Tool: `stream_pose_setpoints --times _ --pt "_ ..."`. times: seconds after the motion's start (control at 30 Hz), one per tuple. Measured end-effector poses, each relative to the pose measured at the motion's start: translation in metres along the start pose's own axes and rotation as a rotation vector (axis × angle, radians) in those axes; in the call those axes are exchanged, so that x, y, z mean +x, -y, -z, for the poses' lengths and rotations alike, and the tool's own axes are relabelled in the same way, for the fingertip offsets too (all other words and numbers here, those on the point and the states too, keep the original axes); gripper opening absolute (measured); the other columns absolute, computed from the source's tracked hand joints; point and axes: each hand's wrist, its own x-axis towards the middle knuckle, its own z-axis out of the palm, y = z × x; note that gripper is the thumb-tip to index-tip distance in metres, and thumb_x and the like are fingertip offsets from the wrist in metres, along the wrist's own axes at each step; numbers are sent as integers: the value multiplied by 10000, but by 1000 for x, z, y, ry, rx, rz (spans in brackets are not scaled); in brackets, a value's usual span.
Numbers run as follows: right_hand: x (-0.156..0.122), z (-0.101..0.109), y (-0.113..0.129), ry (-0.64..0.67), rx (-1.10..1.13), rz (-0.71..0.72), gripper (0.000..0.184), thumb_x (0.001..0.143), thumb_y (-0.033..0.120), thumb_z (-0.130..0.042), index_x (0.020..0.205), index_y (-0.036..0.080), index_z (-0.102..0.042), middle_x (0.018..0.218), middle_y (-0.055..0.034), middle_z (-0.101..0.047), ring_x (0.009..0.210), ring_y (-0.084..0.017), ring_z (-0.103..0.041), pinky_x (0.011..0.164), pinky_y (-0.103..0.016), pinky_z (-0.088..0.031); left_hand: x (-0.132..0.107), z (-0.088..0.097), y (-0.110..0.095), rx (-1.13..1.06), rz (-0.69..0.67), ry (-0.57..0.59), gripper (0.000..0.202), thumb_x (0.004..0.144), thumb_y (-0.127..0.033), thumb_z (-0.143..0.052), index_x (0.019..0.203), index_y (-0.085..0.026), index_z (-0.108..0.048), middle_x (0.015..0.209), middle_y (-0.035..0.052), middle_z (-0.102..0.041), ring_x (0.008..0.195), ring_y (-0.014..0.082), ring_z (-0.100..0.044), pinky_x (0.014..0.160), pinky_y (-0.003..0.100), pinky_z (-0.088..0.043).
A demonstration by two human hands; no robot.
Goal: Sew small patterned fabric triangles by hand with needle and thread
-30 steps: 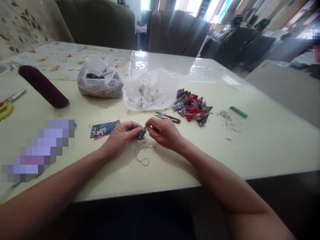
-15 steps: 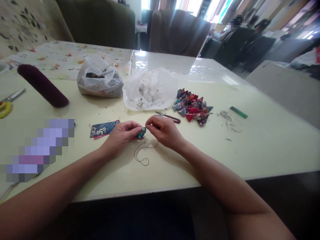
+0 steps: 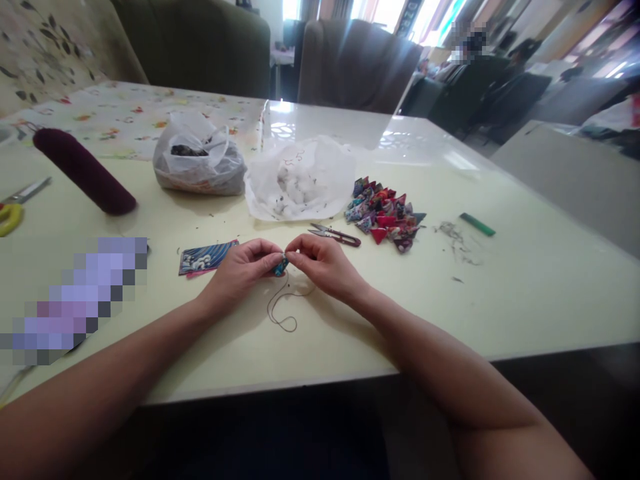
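Note:
My left hand [image 3: 243, 268] pinches a small teal patterned fabric piece [image 3: 281, 267] just above the pale yellow table [image 3: 525, 293]. My right hand [image 3: 325, 263] is closed in a pinch right against that piece, fingertips touching it; what it holds is too small to see. A dark thread [image 3: 283, 308] loops on the table below both hands. Small red thread snips [image 3: 336, 234] lie just beyond my right hand. A flat strip of blue wave-print fabric [image 3: 206, 257] lies left of my left hand.
A heap of several small colourful fabric triangles [image 3: 384, 213] lies to the right. Behind stand a white plastic bag of stuffing [image 3: 300, 177] and a bag with dark contents [image 3: 199, 163]. A maroon cylinder [image 3: 84, 171] and yellow-handled scissors [image 3: 14, 207] are at left, a green stick [image 3: 477, 224] at right.
My right hand has moved slightly left, closing onto the fabric piece. The left hand and the thread loop have hardly shifted.

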Motion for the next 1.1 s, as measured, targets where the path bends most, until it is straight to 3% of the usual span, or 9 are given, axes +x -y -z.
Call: stream_pose_setpoints --times 0.27,0.37,0.47,0.57,0.63,0.77,0.9,1.1 --pt "-1 -1 -1 -23 81 -29 142 848 250 -601 744 162 -642 698 9 -620 683 -117 -530 665 -254 -398 1 1 6 -39 -12 34 283 803 -419 -779 937 -185 -694 848 26 -695 777 155 -648 777 306 -547" --pt "-1 -2 -3 -63 156 -84 162 835 280 -614 726 163 -636 661 18 -580 641 -107 -491 618 -248 -376 0 2 7 90 -184 31 309 809 -383 -776 1056 -226 -678 1058 61 -672 1017 209 -644 832 321 -551" --pt "-1 -4 -3 -86 230 -115 180 822 301 -632 703 167 -612 641 25 -547 610 -98 -448 563 -240 -346 -2 2 5 356 -441 -10 335 752 -329 -825 1058 -259 -706 1209 79 -580 1211 262 -553 947 380 -527" --pt "-2 -6 -2 -70 283 -138 184 813 293 -642 684 168 -597 623 33 -525 592 -90 -425 548 -235 -337 -3 0 3 577 -625 -59 161 789 -269 -784 941 -259 -731 1152 74 -577 1159 263 -564 1030 443 -461" --pt "-3 -8 -2 -54 296 -148 178 816 289 -635 691 168 -599 612 40 -510 581 -87 -413 549 -235 -335 -3 -1 2 635 -664 -91 15 848 -245 -718 863 -247 -720 1073 66 -595 1077 246 -591 1007 437 -456" --pt "-2 -6 -2 -60 178 -109 158 826 274 -620 713 163 -610 637 32 -532 606 -94 -435 577 -244 -339 -4 0 0 545 -566 -145 90 895 -264 -668 817 -221 -672 943 45 -602 911 200 -597 878 359 -493" --pt "0 1 -2 -63 86 -20 157 858 245 -601 726 160 -609 653 25 -545 629 -101 -458 619 -255 -359 -1 6 -1 365 -396 -242 134 887 -318 -682 825 -203 -651 933 32 -588 858 169 -588 755 285 -507" --pt "3 5 -2 -81 82 84 139 895 223 -586 770 166 -611 649 35 -520 618 -97 -435 607 -247 -340 3 8 -2 158 -252 -92 281 835 -353 -743 1069 -208 -685 1088 52 -645 729 118 -602 626 247 -527"
